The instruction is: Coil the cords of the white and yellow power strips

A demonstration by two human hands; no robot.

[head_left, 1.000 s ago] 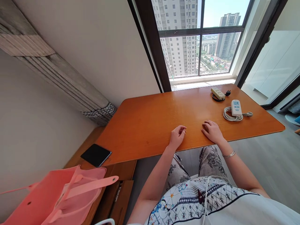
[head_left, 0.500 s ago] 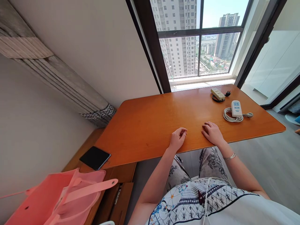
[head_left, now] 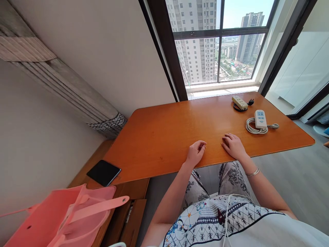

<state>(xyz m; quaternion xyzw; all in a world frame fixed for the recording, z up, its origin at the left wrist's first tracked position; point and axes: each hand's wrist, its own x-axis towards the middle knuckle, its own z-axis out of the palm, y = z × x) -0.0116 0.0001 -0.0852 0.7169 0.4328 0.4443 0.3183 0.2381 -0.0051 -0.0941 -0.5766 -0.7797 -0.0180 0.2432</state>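
Note:
My left hand [head_left: 196,152] rests on its side near the front edge of the wooden table [head_left: 159,133], fingers loosely curled in, with nothing seen in them. To its right, my right hand [head_left: 233,145] lies palm down on the tabletop, fingers stretched out and slightly bent, holding nothing. Beyond my right hand is a white power strip [head_left: 260,119] with its grey-white cord coiled beside and under it. Farther back sits a cream power strip [head_left: 240,102] with a short black cord and plug. Neither hand touches these strips.
A black tablet [head_left: 104,173] lies at the table's left corner. Below it, a pink bag [head_left: 61,212] with a strap stands by a wooden cabinet [head_left: 133,219]. A window [head_left: 218,51] is behind the table, and a gathered curtain [head_left: 77,92] hangs at left.
Both hands keep their places and poses on the table. The view has shifted very slightly; the objects on the table have not moved.

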